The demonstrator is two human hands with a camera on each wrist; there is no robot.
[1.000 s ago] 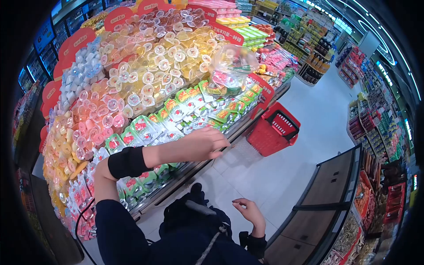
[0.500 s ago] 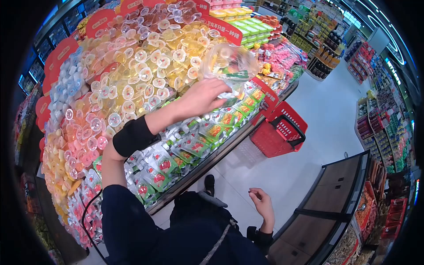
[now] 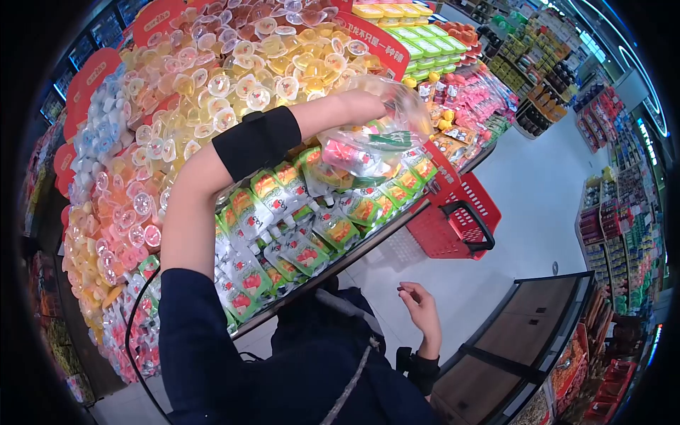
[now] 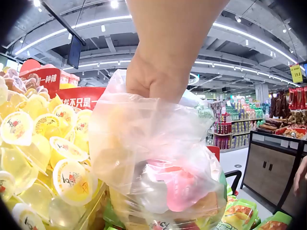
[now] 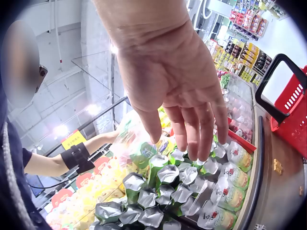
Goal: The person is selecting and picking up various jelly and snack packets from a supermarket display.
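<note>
Clear plastic bag [image 3: 368,145]: crinkled, holding red, green and yellow snack packs; it hangs over the sloped display shelf [image 3: 368,241], above the green and red spouted pouches [image 3: 297,234].
Bag's long axis: roughly up and down in the left wrist view, gathered neck on top, bulging belly below.
Left hand [image 4: 160,76]: clenched round the bag's neck.
Right hand [image 3: 419,308]: holding nothing, fingers loosely curled, low and well apart from the bag.
Shelf edge: front lip runs just below the pouches.
Open room: bare pale floor [image 3: 524,191] beyond that lip.
Red plastic shopping basket [image 3: 457,223]: on the floor, against the shelf front.
</note>
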